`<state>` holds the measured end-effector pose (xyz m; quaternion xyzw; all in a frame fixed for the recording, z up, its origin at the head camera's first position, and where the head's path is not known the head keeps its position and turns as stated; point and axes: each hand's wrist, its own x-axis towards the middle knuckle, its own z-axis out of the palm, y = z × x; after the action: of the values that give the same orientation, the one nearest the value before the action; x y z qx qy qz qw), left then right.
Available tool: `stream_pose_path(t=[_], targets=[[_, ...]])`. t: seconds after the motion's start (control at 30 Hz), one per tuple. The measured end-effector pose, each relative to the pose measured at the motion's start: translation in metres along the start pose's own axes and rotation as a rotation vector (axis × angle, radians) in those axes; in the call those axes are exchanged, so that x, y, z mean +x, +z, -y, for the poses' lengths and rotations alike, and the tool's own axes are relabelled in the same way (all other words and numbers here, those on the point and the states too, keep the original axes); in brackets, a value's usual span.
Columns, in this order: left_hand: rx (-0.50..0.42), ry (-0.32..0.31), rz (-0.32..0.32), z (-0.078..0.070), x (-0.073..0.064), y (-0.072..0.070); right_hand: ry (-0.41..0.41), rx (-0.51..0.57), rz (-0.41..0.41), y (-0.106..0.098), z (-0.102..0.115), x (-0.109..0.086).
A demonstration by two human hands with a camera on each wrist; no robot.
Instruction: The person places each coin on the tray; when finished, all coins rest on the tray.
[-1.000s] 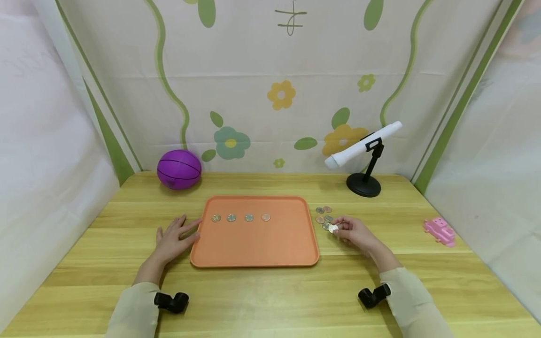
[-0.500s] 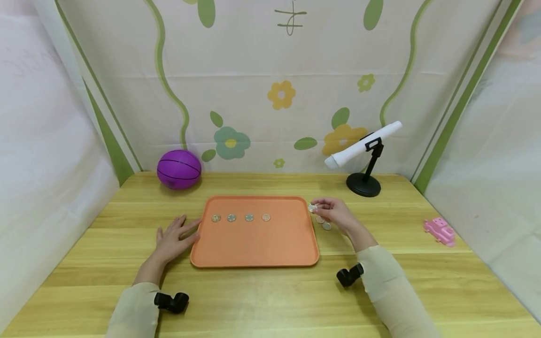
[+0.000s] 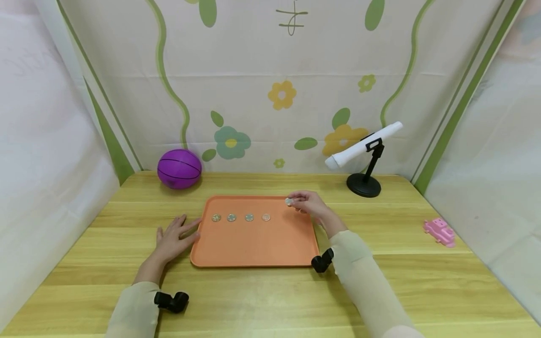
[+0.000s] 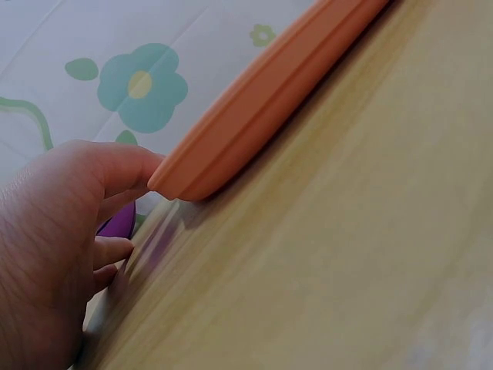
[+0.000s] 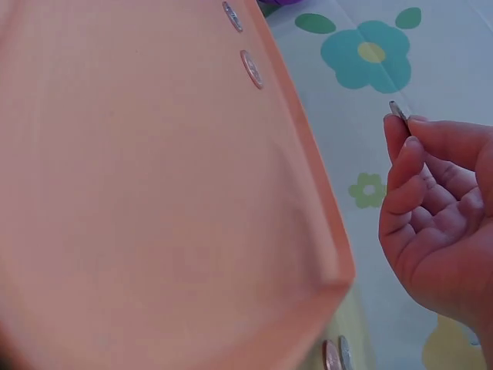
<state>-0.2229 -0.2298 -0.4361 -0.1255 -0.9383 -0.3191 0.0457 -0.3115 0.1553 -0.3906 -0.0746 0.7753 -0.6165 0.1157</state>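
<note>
A silver coin (image 3: 289, 201) is pinched between the thumb and fingertips of my right hand (image 3: 312, 205), above the far right part of the orange tray (image 3: 253, 246). The right wrist view shows the pinched coin (image 5: 398, 112) nearly edge-on. Several coins lie in a row across the upper left and middle of the tray, the rightmost one a coppery coin (image 3: 266, 217). My left hand (image 3: 171, 241) rests on the table with its fingers spread, fingertips touching the tray's left edge. From the left wrist, the tray's outer wall (image 4: 246, 123) shows against those fingertips.
Loose coins (image 5: 332, 354) lie on the table beyond the tray's corner, hidden in the head view by the right hand and arm. A purple ball (image 3: 179, 169) sits at back left, a white microphone (image 3: 363, 145) on a black stand at back right, a pink toy (image 3: 439, 232) far right.
My right hand has moved left from the loose coins beside the tray, crossing its right rim with the coin pinched. The left hand has stayed in place.
</note>
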Motion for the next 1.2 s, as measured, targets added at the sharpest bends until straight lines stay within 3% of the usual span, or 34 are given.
stream_pose_path(t=[0.27,0.53,1.2], targets=[[-0.001,-0.001,0.001,0.0,0.0,0.0,0.04,0.048,0.008,0.01,-0.01,0.011],[0.0,0.002,0.002,0.0,0.001,-0.001,0.091,0.097,0.02,0.014,-0.014,0.01],[0.026,0.026,-0.021,0.002,0.001,0.001,0.121,-0.136,0.044,0.02,-0.018,0.007]])
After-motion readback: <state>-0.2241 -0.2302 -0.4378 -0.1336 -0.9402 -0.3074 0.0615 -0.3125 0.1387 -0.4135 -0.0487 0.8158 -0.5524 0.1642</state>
